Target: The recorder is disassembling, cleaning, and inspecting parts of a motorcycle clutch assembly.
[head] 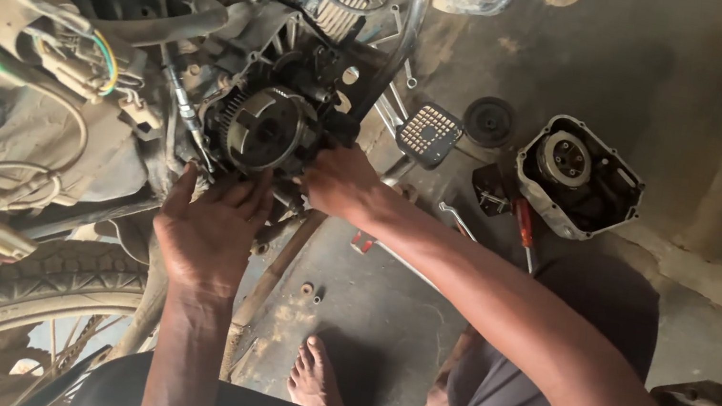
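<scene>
Two hands pressed against one round clutch drum (pixel 265 127) on the exposed engine: left hand (pixel 209 232) spread wide beneath it, right hand (pixel 340 180) curled at its edge, grip hidden. Lay apart on concrete: one engine cover (pixel 580 178), one red-handled screwdriver (pixel 523 227), one black disc (pixel 490 121).

Here is the clutch (pixel 265 128), a round dark metal drum with a toothed ring around its edge, sitting upright in the open side of the motorcycle engine (pixel 308 50), its flat face turned outward. It is grimy and oily, with small holes spaced around its middle. The left hand (pixel 210 229) presses up against its lower edge, fingers spread along the rim, while the right hand (pixel 340 180) grips in just beside its lower right side, fingers curled into the casing.
</scene>
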